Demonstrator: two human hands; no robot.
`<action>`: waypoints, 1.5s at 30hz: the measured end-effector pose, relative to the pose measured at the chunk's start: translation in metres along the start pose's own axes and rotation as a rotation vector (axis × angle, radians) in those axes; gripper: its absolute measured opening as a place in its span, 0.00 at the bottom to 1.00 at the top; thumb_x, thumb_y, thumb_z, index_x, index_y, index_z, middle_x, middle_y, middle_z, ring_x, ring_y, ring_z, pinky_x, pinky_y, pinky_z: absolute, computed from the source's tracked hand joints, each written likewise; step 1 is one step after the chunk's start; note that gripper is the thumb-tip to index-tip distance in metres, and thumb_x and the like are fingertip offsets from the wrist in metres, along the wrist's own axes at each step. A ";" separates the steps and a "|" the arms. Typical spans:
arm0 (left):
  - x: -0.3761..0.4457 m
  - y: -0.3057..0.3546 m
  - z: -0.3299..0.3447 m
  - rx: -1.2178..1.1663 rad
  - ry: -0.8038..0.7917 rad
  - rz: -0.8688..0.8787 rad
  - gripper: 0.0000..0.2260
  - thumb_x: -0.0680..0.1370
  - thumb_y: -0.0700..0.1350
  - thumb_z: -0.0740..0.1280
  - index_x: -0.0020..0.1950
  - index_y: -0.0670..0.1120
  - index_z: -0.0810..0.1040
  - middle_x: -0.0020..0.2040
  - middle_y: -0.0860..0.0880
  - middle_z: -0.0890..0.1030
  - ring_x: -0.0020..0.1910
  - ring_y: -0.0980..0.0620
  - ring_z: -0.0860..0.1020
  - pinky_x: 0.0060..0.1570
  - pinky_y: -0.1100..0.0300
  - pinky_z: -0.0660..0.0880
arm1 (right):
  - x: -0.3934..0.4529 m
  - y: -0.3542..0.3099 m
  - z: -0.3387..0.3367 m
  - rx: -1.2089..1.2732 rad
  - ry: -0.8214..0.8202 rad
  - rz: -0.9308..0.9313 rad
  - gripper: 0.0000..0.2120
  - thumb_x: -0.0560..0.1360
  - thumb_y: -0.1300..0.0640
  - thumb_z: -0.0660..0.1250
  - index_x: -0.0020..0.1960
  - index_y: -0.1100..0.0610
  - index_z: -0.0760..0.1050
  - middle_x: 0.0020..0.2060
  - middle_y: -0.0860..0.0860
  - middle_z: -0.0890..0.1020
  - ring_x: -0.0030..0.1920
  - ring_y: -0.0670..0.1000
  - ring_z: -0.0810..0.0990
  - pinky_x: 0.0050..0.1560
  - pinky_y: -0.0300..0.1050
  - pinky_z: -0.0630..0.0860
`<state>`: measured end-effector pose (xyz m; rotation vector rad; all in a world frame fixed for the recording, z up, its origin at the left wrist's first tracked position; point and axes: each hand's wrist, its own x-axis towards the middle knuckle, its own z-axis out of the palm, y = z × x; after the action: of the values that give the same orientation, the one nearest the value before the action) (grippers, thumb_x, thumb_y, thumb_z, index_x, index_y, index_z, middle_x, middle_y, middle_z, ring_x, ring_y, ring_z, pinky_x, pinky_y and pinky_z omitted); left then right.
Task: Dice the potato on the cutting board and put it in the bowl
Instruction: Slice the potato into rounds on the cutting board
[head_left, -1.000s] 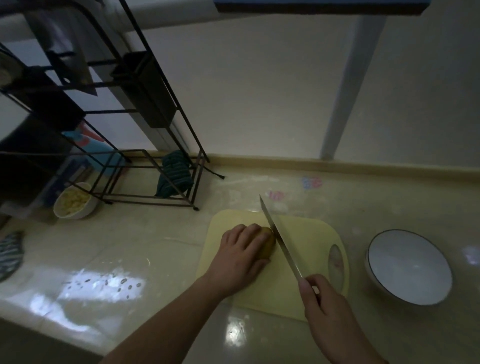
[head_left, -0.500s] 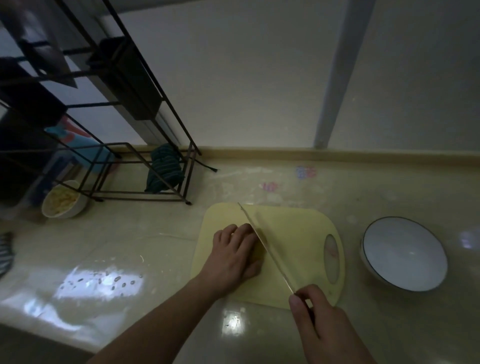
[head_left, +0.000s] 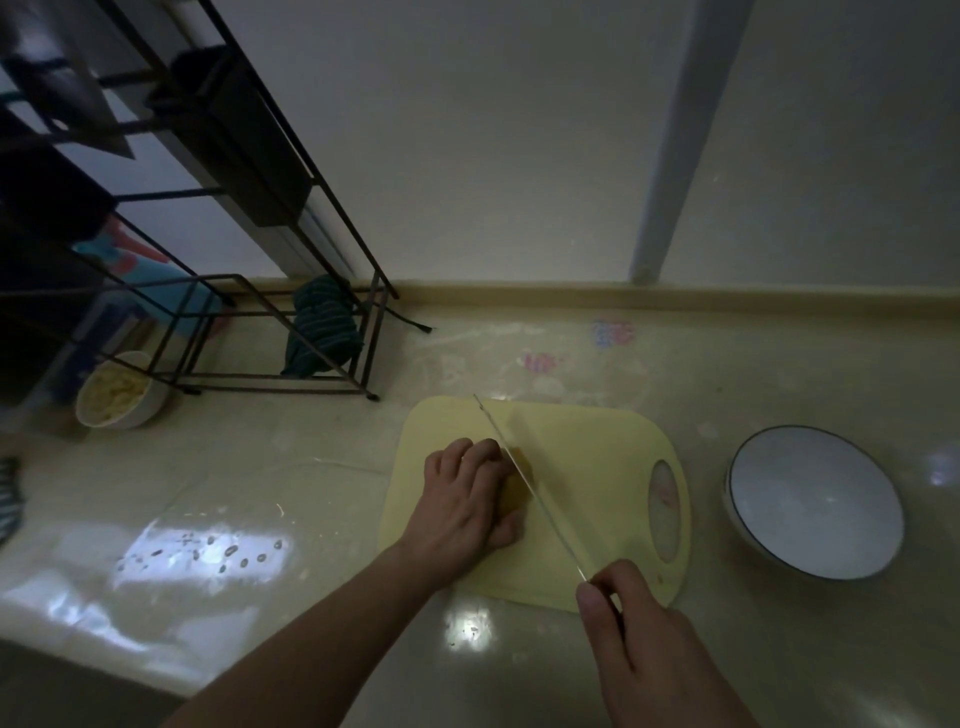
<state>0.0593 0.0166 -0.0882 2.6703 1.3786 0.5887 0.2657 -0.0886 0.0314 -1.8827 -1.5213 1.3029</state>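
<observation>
Slicing step: left hand (head_left: 467, 499) fingers curl over potato (head_left: 517, 488) on cutting board (head_left: 597, 447), right hand (head_left: 649, 639) grips knife (head_left: 530, 483); next likely clean downstroke clear of fingers.

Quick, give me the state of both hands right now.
Left hand: fingers curled over the yellow-brown potato, holding it down on the pale yellow plastic cutting board.
Right hand: gripping the handle of the long steel knife.

home kitchen | countertop (head_left: 311, 519) | cutting board (head_left: 597, 441) | dish rack (head_left: 291, 332)
</observation>
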 end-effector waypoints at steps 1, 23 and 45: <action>0.001 0.000 0.000 0.002 -0.006 -0.004 0.23 0.76 0.58 0.63 0.65 0.44 0.69 0.64 0.46 0.68 0.62 0.42 0.67 0.59 0.48 0.64 | 0.001 0.000 0.000 -0.003 0.006 0.002 0.11 0.79 0.43 0.54 0.45 0.49 0.64 0.27 0.38 0.77 0.32 0.41 0.75 0.40 0.33 0.71; 0.007 -0.001 -0.001 -0.027 -0.043 -0.026 0.21 0.75 0.58 0.61 0.61 0.45 0.68 0.62 0.46 0.68 0.61 0.43 0.67 0.54 0.48 0.64 | 0.007 0.005 0.003 -0.127 -0.043 -0.021 0.12 0.79 0.43 0.50 0.45 0.50 0.61 0.30 0.49 0.73 0.31 0.46 0.72 0.38 0.38 0.69; 0.007 -0.002 -0.003 -0.053 -0.068 -0.056 0.23 0.74 0.58 0.63 0.62 0.46 0.67 0.62 0.47 0.67 0.61 0.43 0.66 0.54 0.49 0.65 | 0.037 0.027 0.024 0.017 0.003 -0.062 0.12 0.79 0.44 0.53 0.44 0.51 0.65 0.27 0.49 0.75 0.32 0.48 0.75 0.34 0.46 0.66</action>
<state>0.0605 0.0226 -0.0839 2.5757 1.3950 0.5172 0.2594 -0.0696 -0.0165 -1.8121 -1.5494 1.2807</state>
